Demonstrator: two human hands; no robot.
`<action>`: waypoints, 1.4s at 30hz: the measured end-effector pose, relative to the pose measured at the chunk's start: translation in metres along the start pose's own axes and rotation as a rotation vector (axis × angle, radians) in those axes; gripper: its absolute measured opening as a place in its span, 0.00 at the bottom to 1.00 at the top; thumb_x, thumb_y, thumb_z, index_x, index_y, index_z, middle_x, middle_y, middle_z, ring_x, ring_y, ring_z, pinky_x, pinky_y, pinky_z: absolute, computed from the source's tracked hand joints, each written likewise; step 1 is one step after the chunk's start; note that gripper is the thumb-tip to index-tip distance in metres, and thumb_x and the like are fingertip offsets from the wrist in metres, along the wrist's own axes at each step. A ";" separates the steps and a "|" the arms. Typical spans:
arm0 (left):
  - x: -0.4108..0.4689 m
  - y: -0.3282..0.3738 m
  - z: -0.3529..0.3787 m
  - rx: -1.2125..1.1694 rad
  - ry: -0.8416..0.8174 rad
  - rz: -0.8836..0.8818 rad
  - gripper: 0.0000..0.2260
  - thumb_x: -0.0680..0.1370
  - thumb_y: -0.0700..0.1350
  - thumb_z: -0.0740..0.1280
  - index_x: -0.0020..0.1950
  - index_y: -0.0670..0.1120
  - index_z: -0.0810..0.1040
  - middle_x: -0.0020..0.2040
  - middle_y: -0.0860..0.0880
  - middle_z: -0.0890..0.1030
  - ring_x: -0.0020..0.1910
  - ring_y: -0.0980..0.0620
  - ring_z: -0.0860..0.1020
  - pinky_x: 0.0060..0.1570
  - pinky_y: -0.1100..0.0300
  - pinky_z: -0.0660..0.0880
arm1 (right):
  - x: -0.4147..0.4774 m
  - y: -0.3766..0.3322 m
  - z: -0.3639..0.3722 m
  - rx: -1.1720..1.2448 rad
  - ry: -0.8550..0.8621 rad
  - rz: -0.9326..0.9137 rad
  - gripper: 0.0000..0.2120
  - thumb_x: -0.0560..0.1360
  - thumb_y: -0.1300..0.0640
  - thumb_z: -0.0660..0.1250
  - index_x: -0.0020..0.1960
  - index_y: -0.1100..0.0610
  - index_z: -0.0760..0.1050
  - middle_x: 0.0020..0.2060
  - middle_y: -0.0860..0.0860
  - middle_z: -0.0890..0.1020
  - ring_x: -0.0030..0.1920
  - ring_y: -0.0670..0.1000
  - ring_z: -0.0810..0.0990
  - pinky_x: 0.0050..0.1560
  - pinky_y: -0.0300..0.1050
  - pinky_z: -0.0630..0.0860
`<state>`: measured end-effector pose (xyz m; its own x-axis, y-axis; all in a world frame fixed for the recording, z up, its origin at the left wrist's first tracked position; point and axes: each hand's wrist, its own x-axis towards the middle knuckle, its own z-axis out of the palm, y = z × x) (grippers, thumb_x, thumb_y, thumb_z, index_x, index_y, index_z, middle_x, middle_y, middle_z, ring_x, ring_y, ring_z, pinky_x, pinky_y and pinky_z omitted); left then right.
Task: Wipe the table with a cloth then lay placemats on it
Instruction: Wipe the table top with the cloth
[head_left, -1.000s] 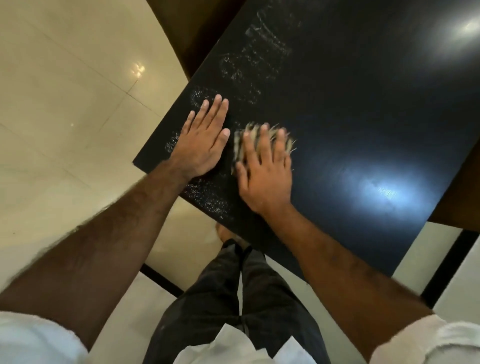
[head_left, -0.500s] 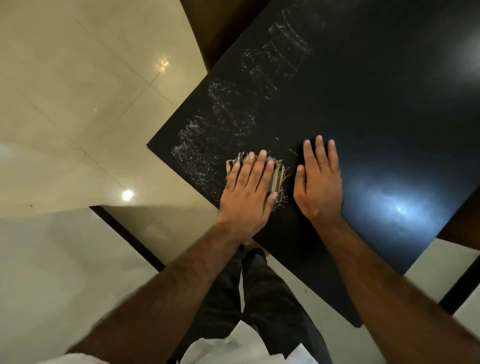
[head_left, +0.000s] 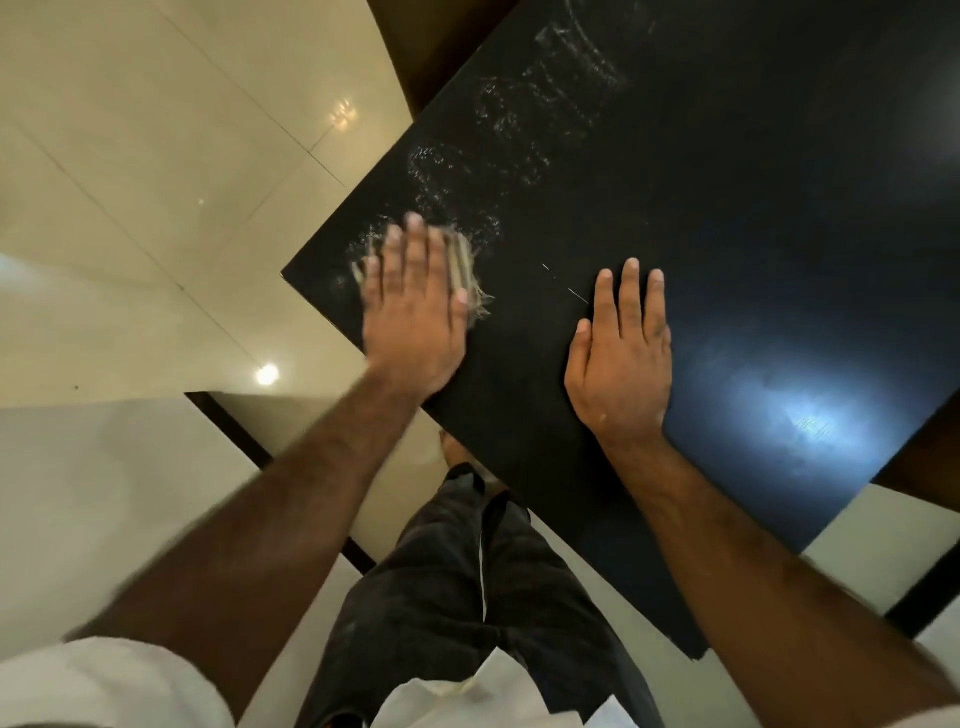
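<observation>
Head view, looking down: pressing a frayed, pale cloth (head_left: 464, 267) flat on the black desk (head_left: 727, 182) with the left hand (head_left: 415, 322), close to the desk's near corner. Keeping the left fingers (head_left: 410, 254) straight and spread wide over the cloth, not curling round it, likely for bearing down with the whole palm and rubbing as broad a patch as possible. Showing blurred at the fingertips, hinting at a stroke under way.

Resting the right hand (head_left: 621, 358) palm-down to the right of the cloth, well apart from it, fingers straight and close together, holding nothing. Probably bracing the body while leaning over.

Lying just beyond the cloth and running away from it up the desk: whitish smeary streaks (head_left: 519, 135), seemingly damp or dusty marks waiting for wiping. Lying between the cloth and the right hand: a few thin pale threads (head_left: 577, 296), perhaps shed by the frayed edge. Judging the wiping step as in hand and unfinished, given those streaks.

Seeing no container anywhere round the cloth, and no placemats either, leaving that step waiting by the look of it. Showing below the cloth in the frame: dark trousers (head_left: 467, 597) over a pale tiled floor (head_left: 156, 156).
</observation>
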<state>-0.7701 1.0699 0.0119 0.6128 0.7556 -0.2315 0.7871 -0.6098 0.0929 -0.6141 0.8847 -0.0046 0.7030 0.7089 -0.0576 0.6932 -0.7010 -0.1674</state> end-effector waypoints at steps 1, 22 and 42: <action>-0.012 0.015 0.004 0.002 -0.012 0.054 0.34 0.90 0.61 0.43 0.91 0.44 0.41 0.91 0.42 0.39 0.90 0.40 0.41 0.88 0.36 0.47 | 0.000 0.000 0.000 0.002 0.000 -0.003 0.30 0.91 0.46 0.53 0.89 0.55 0.58 0.90 0.56 0.54 0.90 0.61 0.51 0.80 0.65 0.68; 0.015 -0.024 -0.006 0.005 -0.036 0.147 0.34 0.90 0.60 0.44 0.91 0.44 0.42 0.91 0.43 0.39 0.90 0.42 0.41 0.88 0.38 0.49 | 0.001 0.000 0.008 -0.002 -0.008 0.020 0.31 0.90 0.44 0.51 0.90 0.53 0.57 0.91 0.53 0.52 0.91 0.58 0.47 0.81 0.66 0.68; 0.070 0.028 -0.008 -0.003 -0.069 0.519 0.35 0.90 0.59 0.46 0.91 0.41 0.42 0.91 0.39 0.39 0.90 0.39 0.40 0.87 0.37 0.49 | 0.007 -0.009 0.001 0.001 -0.020 0.039 0.31 0.89 0.47 0.54 0.90 0.55 0.59 0.91 0.54 0.55 0.91 0.56 0.47 0.87 0.64 0.60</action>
<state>-0.7046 1.1071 0.0066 0.9160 0.3367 -0.2181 0.3816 -0.8989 0.2150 -0.6151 0.8962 -0.0042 0.7261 0.6824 -0.0842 0.6652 -0.7282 -0.1652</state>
